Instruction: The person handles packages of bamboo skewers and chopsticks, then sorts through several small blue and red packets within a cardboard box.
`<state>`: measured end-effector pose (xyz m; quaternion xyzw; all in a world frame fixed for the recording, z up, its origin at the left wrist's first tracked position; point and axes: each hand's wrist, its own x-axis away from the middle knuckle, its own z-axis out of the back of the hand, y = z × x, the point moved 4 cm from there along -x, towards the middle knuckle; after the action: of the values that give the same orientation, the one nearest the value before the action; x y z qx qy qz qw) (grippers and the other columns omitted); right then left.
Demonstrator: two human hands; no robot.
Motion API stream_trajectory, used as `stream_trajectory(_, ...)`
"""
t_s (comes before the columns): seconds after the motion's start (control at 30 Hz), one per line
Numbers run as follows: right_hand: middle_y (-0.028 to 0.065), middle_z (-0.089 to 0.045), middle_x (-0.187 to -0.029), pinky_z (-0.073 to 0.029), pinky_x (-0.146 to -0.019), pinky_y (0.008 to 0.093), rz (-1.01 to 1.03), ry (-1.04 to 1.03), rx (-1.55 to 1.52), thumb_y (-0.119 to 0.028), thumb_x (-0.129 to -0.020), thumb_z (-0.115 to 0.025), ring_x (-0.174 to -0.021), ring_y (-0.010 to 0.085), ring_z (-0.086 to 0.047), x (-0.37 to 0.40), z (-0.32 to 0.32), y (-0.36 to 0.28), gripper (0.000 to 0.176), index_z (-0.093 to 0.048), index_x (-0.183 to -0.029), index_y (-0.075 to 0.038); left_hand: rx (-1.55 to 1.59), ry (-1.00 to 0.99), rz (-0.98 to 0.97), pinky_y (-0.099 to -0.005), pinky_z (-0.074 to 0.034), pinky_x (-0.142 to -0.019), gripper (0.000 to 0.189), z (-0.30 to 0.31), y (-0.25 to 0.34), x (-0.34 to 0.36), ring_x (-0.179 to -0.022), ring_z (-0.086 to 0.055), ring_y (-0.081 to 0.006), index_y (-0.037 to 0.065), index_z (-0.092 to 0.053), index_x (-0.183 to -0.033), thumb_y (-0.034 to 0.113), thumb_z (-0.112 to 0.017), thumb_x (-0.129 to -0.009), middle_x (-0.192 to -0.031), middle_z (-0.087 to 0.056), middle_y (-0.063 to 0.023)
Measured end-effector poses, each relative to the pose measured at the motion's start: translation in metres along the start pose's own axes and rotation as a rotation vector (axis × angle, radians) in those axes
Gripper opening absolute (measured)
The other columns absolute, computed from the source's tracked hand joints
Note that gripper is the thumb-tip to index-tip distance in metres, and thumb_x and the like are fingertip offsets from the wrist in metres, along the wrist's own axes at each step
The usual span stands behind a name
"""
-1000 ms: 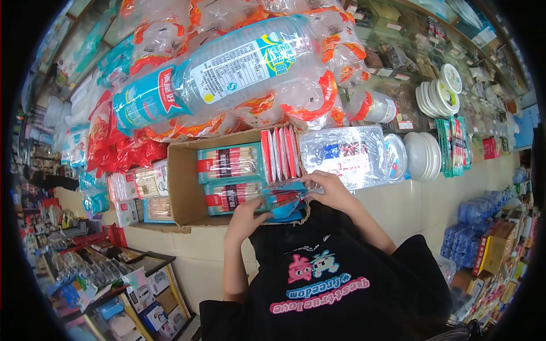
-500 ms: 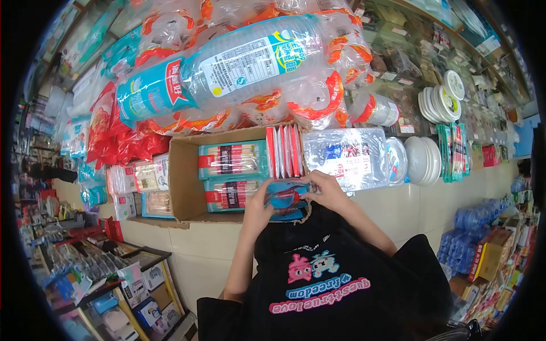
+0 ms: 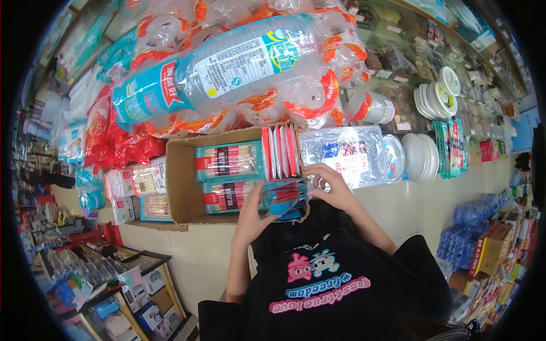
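Observation:
A cardboard box (image 3: 183,199) stands before me with flat packets in it. My left hand (image 3: 253,213) is at its near right part, fingers and thumb around the left edge of a small stack of blue-and-red packets (image 3: 283,196). At the right edge of that stack, my right hand (image 3: 330,187) has its fingers curved and apart, holding nothing. Packs of thin wooden sticks (image 3: 227,161) in teal wrapping lie in the box's left part. Behind my hands, red-and-white packets (image 3: 280,150) stand on edge in a row.
Long sleeves of clear plastic cups (image 3: 244,68) are heaped behind the box. A clear plastic pack (image 3: 344,156) and white bowls (image 3: 421,158) sit to the right. Red bags (image 3: 122,139) lie to the left. A shelf unit (image 3: 142,278) stands at the lower left, wrapped bottles (image 3: 469,227) at the right.
My right hand's fingers have come off the packets and spread apart. My left hand has shifted slightly left and down. The packets in the stack are tilted differently, and the view has moved slightly.

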<state>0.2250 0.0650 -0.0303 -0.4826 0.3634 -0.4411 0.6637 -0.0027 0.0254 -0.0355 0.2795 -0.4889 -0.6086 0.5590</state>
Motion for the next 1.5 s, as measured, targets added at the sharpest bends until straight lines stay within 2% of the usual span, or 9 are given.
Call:
stream_trajectory(0.17,0.0016,-0.058,-0.083,-0.040,-0.054,0.0234,0.020,0.036,0.082,-0.008,-0.074,-0.072,-0.060,0.0081,-0.048,0.000,0.000,-0.002,0.026,-0.061,-0.098,-0.005,-0.066,0.102,-0.119,-0.0369,-0.043,-0.094,0.067,0.017,0.015,0.013,-0.113,-0.052,-0.0305,0.003,-0.042,-0.132,0.007,-0.072,-0.073,-0.129,-0.048,-0.0180)
stream_trajectory(0.33,0.0026,-0.064,-0.085,-0.042,-0.055,0.0233,-0.066,0.115,-0.042,-0.005,-0.076,-0.070,-0.062,0.0073,-0.053,-0.001,-0.005,0.002,0.021,-0.060,-0.095,-0.003,-0.073,0.254,-0.186,-0.0348,-0.046,-0.088,0.035,0.020,0.027,0.008,-0.102,-0.058,-0.0282,0.000,-0.057,-0.115,0.004,-0.063,-0.081,-0.112,-0.059,-0.0166)
stream_trajectory(0.47,0.0048,-0.067,-0.096,-0.044,-0.056,0.0239,-0.053,0.066,-0.018,-0.007,-0.075,-0.072,-0.067,0.0083,-0.057,-0.001,-0.006,0.008,0.024,-0.061,-0.096,-0.004,-0.085,0.314,-0.180,-0.0302,-0.049,-0.074,0.023,0.016,0.032,-0.007,-0.088,-0.062,-0.0251,0.000,-0.061,-0.105,0.001,-0.061,-0.082,-0.102,-0.062,-0.0148)
stream_trajectory(0.63,0.0059,-0.066,-0.091,-0.045,-0.057,0.0248,-0.002,0.002,-0.006,-0.011,-0.074,-0.074,-0.066,0.0123,-0.058,0.000,-0.007,0.006,0.028,-0.062,-0.099,-0.004,-0.161,0.329,-0.133,-0.0275,-0.049,-0.063,0.013,0.017,0.027,-0.021,-0.073,-0.062,-0.0208,0.001,-0.065,-0.094,0.000,-0.059,-0.083,-0.087,-0.064,-0.0112)
stream_trajectory(0.97,0.0095,-0.064,-0.085,-0.047,-0.060,0.0296,0.059,-0.005,-0.037,-0.017,-0.080,-0.068,-0.069,0.0219,-0.062,-0.015,-0.007,0.018,0.021,-0.064,-0.095,-0.003,-0.200,0.304,-0.018,-0.0270,-0.049,-0.061,0.010,0.019,0.026,-0.039,-0.070,-0.062,-0.0173,0.000,-0.065,-0.092,0.002,-0.059,-0.084,-0.084,-0.066,-0.0102)
stream_trajectory(1.07,0.0091,-0.065,-0.087,-0.048,-0.062,0.0308,-0.082,-0.161,0.031,-0.016,-0.079,-0.067,-0.070,0.0236,-0.063,-0.017,-0.004,0.015,0.019,-0.065,-0.094,-0.004,-0.205,0.275,0.001,-0.0268,-0.049,-0.061,0.010,0.020,0.025,-0.040,-0.070,-0.063,-0.0169,0.000,-0.065,-0.092,0.003,-0.060,-0.084,-0.085,-0.066,-0.0103)
stream_trajectory(1.1,0.0087,-0.065,-0.087,-0.049,-0.062,0.0315,-0.043,-0.146,0.056,-0.015,-0.079,-0.067,-0.070,0.0240,-0.063,-0.018,-0.006,0.015,0.018,-0.065,-0.094,-0.005,-0.208,0.259,0.003,-0.0268,-0.049,-0.061,0.010,0.021,0.025,-0.041,-0.070,-0.063,-0.0168,0.000,-0.065,-0.092,0.003,-0.060,-0.084,-0.084,-0.066,-0.0103)
stream_trajectory(1.23,0.0078,-0.065,-0.089,-0.050,-0.064,0.0335,0.058,-0.119,0.107,-0.012,-0.078,-0.066,-0.072,0.0259,-0.063,-0.018,-0.011,0.014,0.016,-0.065,-0.092,-0.006,-0.140,0.176,0.002,-0.0262,-0.048,-0.060,0.010,0.029,0.027,-0.046,-0.069,-0.061,-0.0159,0.001,-0.065,-0.092,0.005,-0.060,-0.085,-0.082,-0.064,-0.0093)
stream_trajectory(1.5,0.0073,-0.065,-0.091,-0.050,-0.066,0.0335,0.071,-0.069,0.213,-0.007,-0.074,-0.066,-0.074,0.0271,-0.063,-0.006,-0.014,-0.010,0.017,-0.065,-0.091,-0.006,-0.170,0.068,-0.117,-0.0239,-0.043,-0.053,0.012,0.043,0.030,-0.044,-0.062,-0.055,-0.0127,0.004,-0.064,-0.095,0.007,-0.062,-0.084,-0.081,-0.062,-0.0075)
